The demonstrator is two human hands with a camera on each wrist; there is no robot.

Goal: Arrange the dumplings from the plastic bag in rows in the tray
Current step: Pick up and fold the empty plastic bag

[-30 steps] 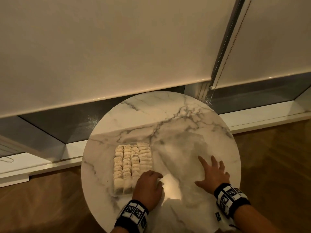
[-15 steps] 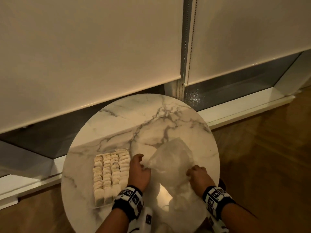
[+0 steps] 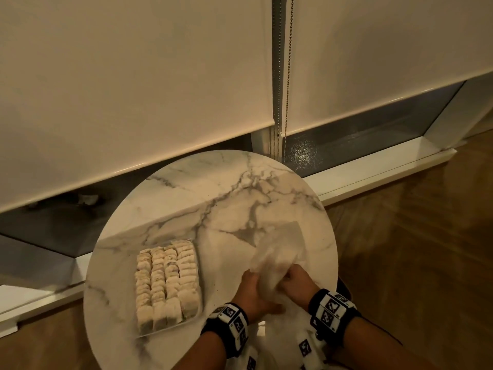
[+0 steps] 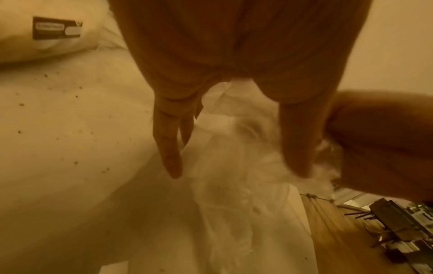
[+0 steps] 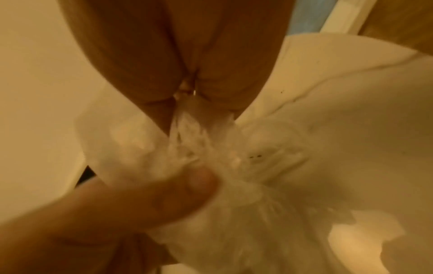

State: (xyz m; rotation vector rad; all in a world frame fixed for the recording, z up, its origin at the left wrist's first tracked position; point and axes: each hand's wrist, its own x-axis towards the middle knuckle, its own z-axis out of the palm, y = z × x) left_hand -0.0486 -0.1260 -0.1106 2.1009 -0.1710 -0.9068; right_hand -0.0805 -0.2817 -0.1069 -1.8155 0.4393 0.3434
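Observation:
A clear tray (image 3: 196,317) on the left of the round marble table (image 3: 213,188) holds pale dumplings (image 3: 165,281) packed in straight rows. To its right, the thin see-through plastic bag (image 3: 277,252) is bunched up between both hands. My left hand (image 3: 253,287) grips the bag from the left and my right hand (image 3: 293,281) grips it from the right, the two almost touching. In the left wrist view the fingers (image 4: 168,148) close around the crumpled bag (image 4: 236,152). In the right wrist view the bag (image 5: 211,152) is squeezed in the palm. No dumplings show inside the bag.
Lowered roller blinds (image 3: 133,76) with a bead chain (image 3: 288,62) hang behind the table, above a white window sill (image 3: 373,169). Wooden floor (image 3: 413,249) lies to the right and left of the table.
The bag lay flat under my right palm with my left hand by the tray. Both hands then took hold of it and have come together, crumpling it. The head view has shifted right.

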